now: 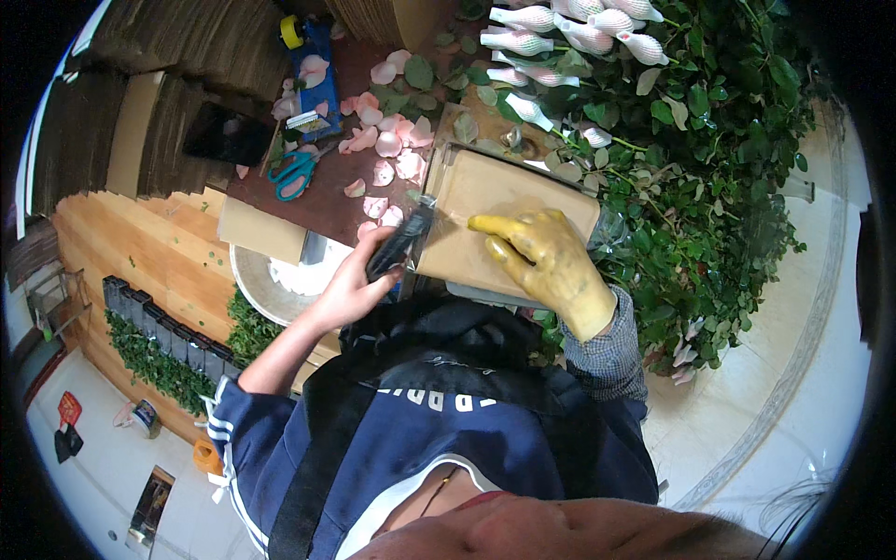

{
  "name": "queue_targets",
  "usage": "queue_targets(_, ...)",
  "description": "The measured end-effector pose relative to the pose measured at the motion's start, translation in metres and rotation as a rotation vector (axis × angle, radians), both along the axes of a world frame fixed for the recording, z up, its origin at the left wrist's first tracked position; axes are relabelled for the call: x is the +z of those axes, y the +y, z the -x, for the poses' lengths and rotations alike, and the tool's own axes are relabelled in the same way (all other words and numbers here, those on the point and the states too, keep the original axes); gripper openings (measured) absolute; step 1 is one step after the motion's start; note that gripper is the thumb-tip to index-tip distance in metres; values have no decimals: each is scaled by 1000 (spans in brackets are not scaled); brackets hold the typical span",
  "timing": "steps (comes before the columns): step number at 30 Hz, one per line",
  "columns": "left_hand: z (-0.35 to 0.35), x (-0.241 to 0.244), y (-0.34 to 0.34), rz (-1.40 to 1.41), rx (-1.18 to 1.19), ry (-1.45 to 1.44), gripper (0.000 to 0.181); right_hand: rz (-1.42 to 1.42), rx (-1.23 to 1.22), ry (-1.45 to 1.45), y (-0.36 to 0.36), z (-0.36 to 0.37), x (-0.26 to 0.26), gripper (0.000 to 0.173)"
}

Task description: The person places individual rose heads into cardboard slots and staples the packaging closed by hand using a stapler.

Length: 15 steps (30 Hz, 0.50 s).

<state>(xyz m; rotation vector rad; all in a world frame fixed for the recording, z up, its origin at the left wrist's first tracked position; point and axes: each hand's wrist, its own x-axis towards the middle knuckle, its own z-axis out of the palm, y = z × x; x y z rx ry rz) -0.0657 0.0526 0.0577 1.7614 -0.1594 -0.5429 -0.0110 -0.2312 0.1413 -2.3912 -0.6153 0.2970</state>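
My left hand [357, 280] is bare and grips a black hand tool [400, 241], which looks like a stapler. The tool's far end reaches the left edge of a flat brown cardboard surface [476, 182] in front of my body. Over the right part of that cardboard is my right hand [553, 262], in a yellow rubber glove. Its index finger and thumb are apart, and I see nothing between them. Whether the fingertips touch the cardboard is hard to tell.
Pink petals [388, 143], teal-handled scissors [292, 175] and a blue tape dispenser [315, 80] lie on the dark red tabletop [262, 196]. Leafy rose stems [672, 210] with white-netted buds [525, 42] fill the right. Cardboard stacks [189, 42] stand left, above a round basin [255, 280].
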Motion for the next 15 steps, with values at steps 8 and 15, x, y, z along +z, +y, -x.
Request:
queue_targets(8,67,-16,34,-992,18,-595,62,-3,-68,121,12,-5,4,15)
queue_targets(15,3,14,55,-902,-376,-978,61,26,-59,56,18,-3,10,17)
